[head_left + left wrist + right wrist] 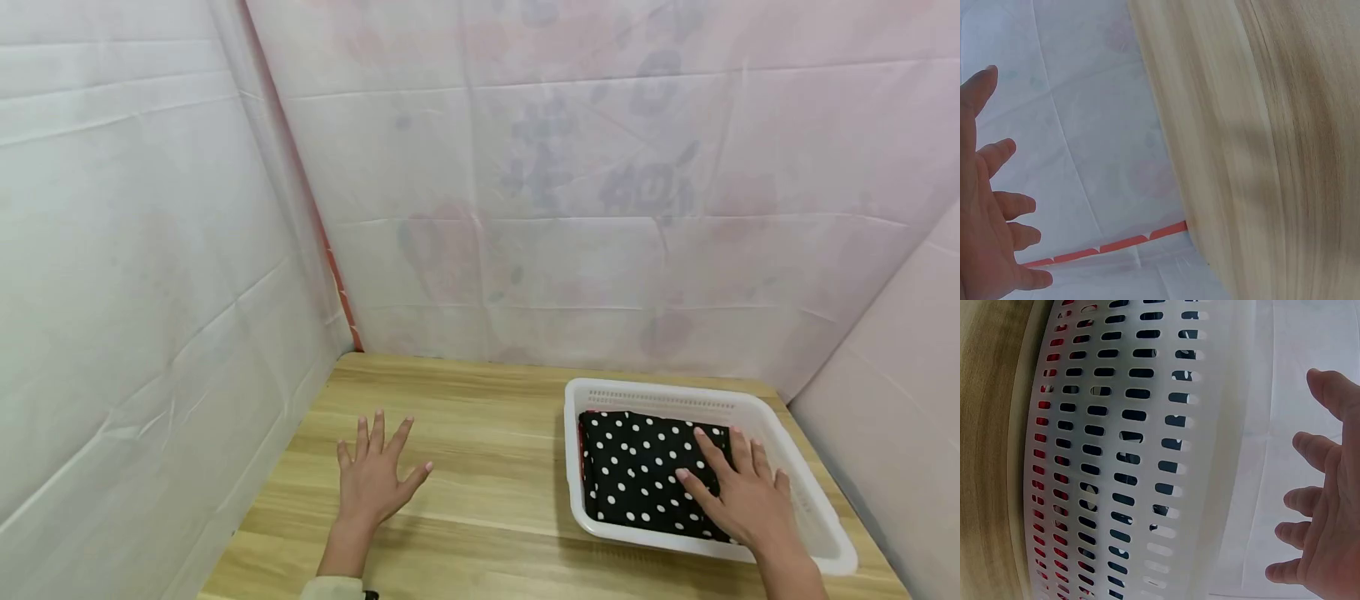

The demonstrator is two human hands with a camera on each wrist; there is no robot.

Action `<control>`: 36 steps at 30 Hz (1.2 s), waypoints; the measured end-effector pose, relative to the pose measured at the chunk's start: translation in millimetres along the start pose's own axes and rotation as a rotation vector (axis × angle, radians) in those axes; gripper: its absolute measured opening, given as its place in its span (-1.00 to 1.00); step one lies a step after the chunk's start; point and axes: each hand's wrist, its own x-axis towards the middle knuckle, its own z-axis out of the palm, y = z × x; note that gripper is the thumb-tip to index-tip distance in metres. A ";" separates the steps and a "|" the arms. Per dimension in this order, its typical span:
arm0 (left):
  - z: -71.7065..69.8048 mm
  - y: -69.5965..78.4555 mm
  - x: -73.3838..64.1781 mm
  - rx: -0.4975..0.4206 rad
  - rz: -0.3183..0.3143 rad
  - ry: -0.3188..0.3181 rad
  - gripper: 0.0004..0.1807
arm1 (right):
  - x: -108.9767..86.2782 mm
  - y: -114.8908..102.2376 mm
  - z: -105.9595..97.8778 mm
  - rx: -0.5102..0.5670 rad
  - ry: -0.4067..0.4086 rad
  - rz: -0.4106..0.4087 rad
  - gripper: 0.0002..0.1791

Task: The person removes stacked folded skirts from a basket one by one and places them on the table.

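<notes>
My left hand (pixel 369 485) hovers over the bare wood at the left of the table, palm down with its fingers spread and nothing held. In the left wrist view that hand (pixel 988 206) shows at the left edge, fingers apart. My right hand (pixel 750 500) is spread above a white plastic basket (pixel 813 508). Inside the basket lies a folded black cloth with white dots (pixel 637 471); red shows along its left edge. The right wrist view has the right hand (pixel 1325 500) above the rim, apart from the basket's slotted side (pixel 1104 450).
The wooden table (pixel 465 492) runs to a pale sheet wall (pixel 487 208) at the back. More sheeting hangs on the left (pixel 135 292) and right sides. A red strip (pixel 341 287) marks the back left corner. The basket stands near the table's right edge.
</notes>
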 end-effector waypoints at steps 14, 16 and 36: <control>-1.2 -2.8 -1.1 -0.188 -0.014 0.024 -0.23 | 2.5 4.4 -5.7 0.276 -0.068 -0.052 -0.17; 0.4 -3.8 -1.5 -0.328 -0.032 0.015 -0.32 | 1.1 5.8 -6.2 0.409 -0.070 -0.040 -0.24; -35.2 34.1 -8.2 -1.065 -0.099 -0.005 -0.44 | -7.1 13.5 2.6 1.180 -0.035 -0.167 -0.34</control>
